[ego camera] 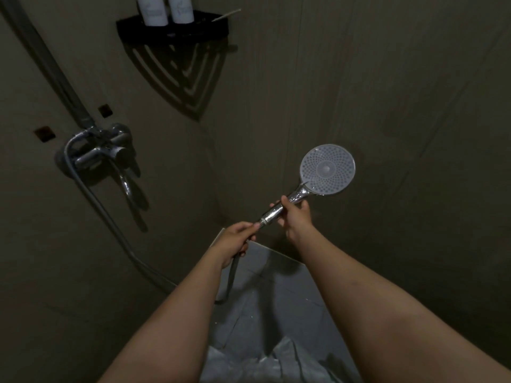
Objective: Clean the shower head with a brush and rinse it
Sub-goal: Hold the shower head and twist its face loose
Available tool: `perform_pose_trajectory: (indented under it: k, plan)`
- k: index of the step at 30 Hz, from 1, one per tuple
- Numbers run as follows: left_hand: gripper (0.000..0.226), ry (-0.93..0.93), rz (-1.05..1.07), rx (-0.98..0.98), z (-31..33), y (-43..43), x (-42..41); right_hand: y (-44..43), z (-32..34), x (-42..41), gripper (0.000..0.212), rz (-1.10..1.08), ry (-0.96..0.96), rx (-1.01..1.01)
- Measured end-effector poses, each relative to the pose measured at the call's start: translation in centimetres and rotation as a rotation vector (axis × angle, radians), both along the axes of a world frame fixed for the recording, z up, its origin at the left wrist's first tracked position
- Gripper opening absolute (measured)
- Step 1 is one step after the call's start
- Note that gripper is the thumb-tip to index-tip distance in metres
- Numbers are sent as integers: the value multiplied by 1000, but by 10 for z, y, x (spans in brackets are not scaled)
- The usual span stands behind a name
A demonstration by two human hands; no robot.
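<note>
Here, left hand (pixel 235 241): fingers curled tight round the hose (pixel 231 275), just below its chrome connector.
Right hand (pixel 294 217): clamped round the chrome handle, thumb on top, just beside the left hand.
Shower head (pixel 327 169): held in the air before the wall corner, slanting up to the right, with its round nozzle face turned towards the camera.
Mixer tap (pixel 105 150): chrome, on the left wall; the hose loops down from it.
Corner shelf (pixel 171 31): black, fixed in the wall corner; two white bottles (pixel 152 9) stand on it, and a thin stick (pixel 226 13) pokes past its right edge.
Floor (pixel 276 286): pale grey tiles, seen between the forearms.
Hard to tell: the bottle tops are cut off by the frame, their print is unreadable in the dim light, and the pale cloth at the bottom edge is unclear.
</note>
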State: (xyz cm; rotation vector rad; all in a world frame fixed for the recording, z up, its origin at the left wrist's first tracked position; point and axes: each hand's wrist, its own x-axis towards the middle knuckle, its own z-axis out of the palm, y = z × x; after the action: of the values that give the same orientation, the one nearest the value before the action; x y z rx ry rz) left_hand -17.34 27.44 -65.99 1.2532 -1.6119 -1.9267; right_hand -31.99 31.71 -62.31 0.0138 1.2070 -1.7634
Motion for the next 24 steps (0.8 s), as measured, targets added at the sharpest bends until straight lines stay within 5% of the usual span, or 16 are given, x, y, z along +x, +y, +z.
perform_pose_trajectory:
  k: [9,17,24]
  plan:
    - [45,-57,-29,122,-4,2,-2,1,-3,4,38,44,82,18]
    - [11,-20,-31,-5,-6,5,0,-2,-5,-1,28,36,75,12]
    - [27,-15,-38,28,-8,9,-4,-2,-2,-2,30,46,74,-11]
